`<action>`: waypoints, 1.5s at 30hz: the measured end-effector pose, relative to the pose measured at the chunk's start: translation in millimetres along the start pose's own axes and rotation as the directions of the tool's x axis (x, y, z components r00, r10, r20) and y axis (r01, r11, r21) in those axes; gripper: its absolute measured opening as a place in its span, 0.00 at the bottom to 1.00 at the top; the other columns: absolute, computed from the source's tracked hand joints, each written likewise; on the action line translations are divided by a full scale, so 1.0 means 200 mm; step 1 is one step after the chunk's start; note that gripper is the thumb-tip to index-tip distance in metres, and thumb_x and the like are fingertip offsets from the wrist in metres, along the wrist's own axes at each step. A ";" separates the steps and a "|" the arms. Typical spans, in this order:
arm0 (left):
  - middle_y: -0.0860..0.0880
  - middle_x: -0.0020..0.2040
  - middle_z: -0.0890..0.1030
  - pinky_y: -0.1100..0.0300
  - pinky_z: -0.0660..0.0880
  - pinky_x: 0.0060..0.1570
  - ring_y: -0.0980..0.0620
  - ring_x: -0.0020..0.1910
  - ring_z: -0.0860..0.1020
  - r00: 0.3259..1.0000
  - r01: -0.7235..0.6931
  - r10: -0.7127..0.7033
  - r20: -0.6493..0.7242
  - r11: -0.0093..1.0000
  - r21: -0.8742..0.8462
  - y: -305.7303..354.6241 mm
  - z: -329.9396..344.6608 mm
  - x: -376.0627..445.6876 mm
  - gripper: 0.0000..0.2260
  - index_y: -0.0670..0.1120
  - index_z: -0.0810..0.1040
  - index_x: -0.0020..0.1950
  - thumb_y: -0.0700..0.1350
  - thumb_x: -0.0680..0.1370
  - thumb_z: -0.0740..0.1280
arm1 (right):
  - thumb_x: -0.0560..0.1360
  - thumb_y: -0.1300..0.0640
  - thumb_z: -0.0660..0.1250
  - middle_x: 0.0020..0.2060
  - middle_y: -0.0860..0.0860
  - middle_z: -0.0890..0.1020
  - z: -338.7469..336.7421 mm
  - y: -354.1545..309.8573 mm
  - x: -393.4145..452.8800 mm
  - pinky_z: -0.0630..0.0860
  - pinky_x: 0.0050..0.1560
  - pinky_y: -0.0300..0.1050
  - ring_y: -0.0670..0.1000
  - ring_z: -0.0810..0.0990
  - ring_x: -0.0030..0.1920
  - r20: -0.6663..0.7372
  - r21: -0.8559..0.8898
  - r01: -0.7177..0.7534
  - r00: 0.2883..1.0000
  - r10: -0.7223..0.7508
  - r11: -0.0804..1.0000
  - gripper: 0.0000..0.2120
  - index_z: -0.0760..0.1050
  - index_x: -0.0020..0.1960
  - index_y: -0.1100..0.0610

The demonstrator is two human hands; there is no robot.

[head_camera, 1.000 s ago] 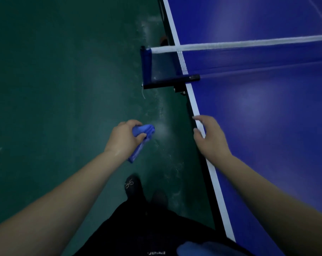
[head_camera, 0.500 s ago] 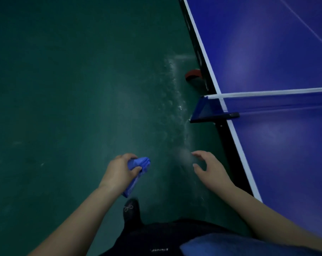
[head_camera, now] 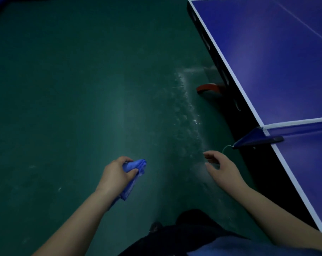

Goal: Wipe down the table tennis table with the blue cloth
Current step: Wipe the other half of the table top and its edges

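A red paddle lies on the green floor just beside the dark side of the table tennis surface, under its long left edge. The net post juts out past that edge, a thin cord hanging from it near the right hand. Left of the edge the floor is wide and open, scuffed pale along the table. The left hand holds the blue cloth bunched, fingers clamped on it, over the floor and well apart from the surface. The right hand's fingers are apart, loosely bent, holding nothing. A second ago that hand rested on the white edge line; now it hangs clear of it, and more of the far half shows.
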State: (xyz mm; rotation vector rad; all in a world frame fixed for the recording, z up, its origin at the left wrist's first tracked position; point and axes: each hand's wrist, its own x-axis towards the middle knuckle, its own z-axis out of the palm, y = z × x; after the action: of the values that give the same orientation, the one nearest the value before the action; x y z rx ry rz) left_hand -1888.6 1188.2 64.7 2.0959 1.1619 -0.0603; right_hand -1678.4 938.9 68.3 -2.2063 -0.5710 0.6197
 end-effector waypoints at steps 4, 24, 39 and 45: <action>0.52 0.51 0.81 0.63 0.69 0.47 0.54 0.47 0.77 1.000 0.001 -0.001 0.018 1.000 0.006 0.08 0.01 0.19 0.14 0.53 0.78 0.57 0.50 0.73 0.73 | 0.75 0.60 0.67 0.55 0.45 0.79 -0.02 0.03 0.14 0.68 0.57 0.35 0.40 0.76 0.54 -0.003 -0.003 -0.052 0.999 0.052 0.999 0.13 0.76 0.58 0.50; 0.51 0.43 0.80 0.63 0.69 0.36 0.54 0.40 0.77 0.994 -0.111 0.112 0.008 0.990 -0.086 1.00 0.18 1.23 0.06 0.49 0.79 0.48 0.49 0.75 0.71 | 0.76 0.57 0.66 0.56 0.45 0.78 -0.49 0.03 1.34 0.71 0.55 0.39 0.41 0.76 0.53 -0.156 0.019 -0.105 0.982 0.106 0.994 0.14 0.75 0.61 0.49; 0.57 0.39 0.76 0.64 0.67 0.34 0.56 0.38 0.75 0.896 -0.183 0.204 0.396 0.979 -0.091 1.48 0.65 2.04 0.07 0.50 0.76 0.49 0.51 0.76 0.70 | 0.82 0.53 0.56 0.78 0.48 0.51 -0.86 0.57 1.96 0.48 0.76 0.49 0.51 0.46 0.78 -0.157 -0.362 -0.396 0.918 0.364 0.844 0.23 0.58 0.77 0.47; 0.57 0.40 0.77 0.68 0.67 0.32 0.61 0.37 0.75 0.853 -0.122 0.195 0.484 0.976 -0.178 1.60 0.96 2.12 0.06 0.52 0.74 0.47 0.52 0.78 0.67 | 0.83 0.50 0.51 0.78 0.45 0.48 -0.87 0.63 2.13 0.45 0.76 0.54 0.49 0.44 0.78 -0.249 -0.512 -0.384 0.922 0.295 0.768 0.24 0.52 0.77 0.41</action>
State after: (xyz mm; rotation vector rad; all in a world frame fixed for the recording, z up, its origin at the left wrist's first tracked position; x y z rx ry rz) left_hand -1342.2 1271.2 -48.9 1.8837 0.6548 -0.4090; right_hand -1217.2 1010.7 -30.8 -2.9262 -0.2796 0.4940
